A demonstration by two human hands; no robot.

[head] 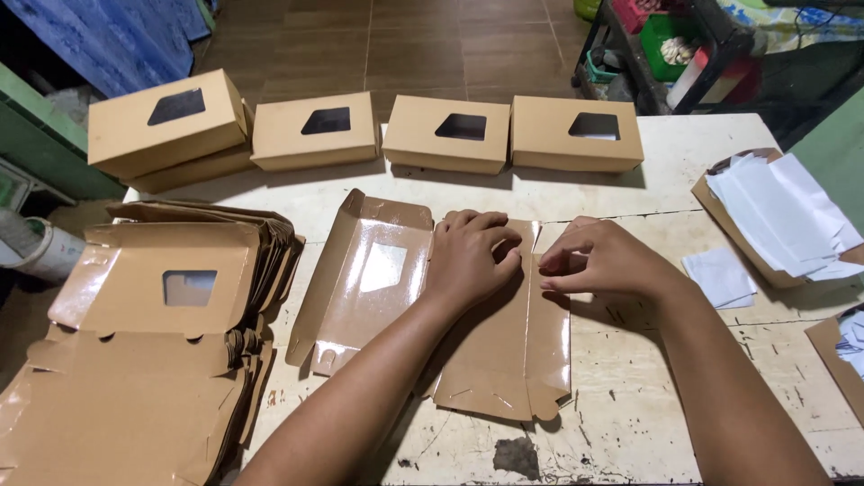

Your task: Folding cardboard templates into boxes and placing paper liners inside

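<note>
The left hand (470, 255) presses down, fingers curled, on an unfolded brown box blank (432, 306) lying on the table (630, 396), while the right hand (601, 259) beside it pinches the blank's side flap. Beyond both hands stand four assembled windowed boxes (445, 133); left of the left forearm lies a stack of flat blanks (153, 351).

We are pressing our left hand (470, 256) down, knuckles bent, fingers curled; our right hand (601, 259) is pinching just beside those fingertips, forearms converging.
</note>
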